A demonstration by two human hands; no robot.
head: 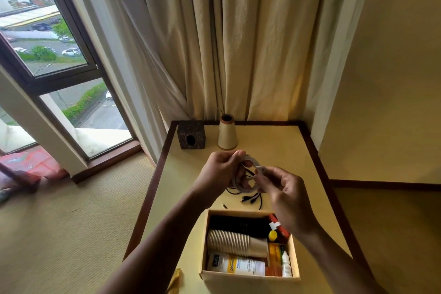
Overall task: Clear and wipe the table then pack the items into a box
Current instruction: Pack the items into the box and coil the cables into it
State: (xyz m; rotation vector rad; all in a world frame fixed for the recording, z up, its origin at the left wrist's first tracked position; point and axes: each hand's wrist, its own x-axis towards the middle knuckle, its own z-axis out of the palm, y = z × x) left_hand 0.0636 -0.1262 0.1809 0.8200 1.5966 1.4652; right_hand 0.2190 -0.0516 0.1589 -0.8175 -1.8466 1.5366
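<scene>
Above the cream table (pixel 281 157), my left hand (pixel 220 170) grips a coiled white cable (pixel 243 188). My right hand (pixel 284 188) pinches the cable's loose end near the coil's top. Under the hands a black cable (pixel 251 198) lies loose on the table. Nearer me stands an open cardboard box (pixel 249 280). It holds a stack of paper cups (pixel 233 242), a white tube (pixel 236 266), a yellow-capped bottle (pixel 273 235), a small white dropper bottle (pixel 286 267) and a black item at the back.
A dark cube-shaped holder (pixel 192 135) and a cream cone-shaped vase (pixel 227 135) stand at the table's far edge, in front of the curtains (pixel 238 43). A yellow cloth (pixel 175 281) hangs at the table's near left edge. A window (pixel 47 55) and carpeted floor are to the left.
</scene>
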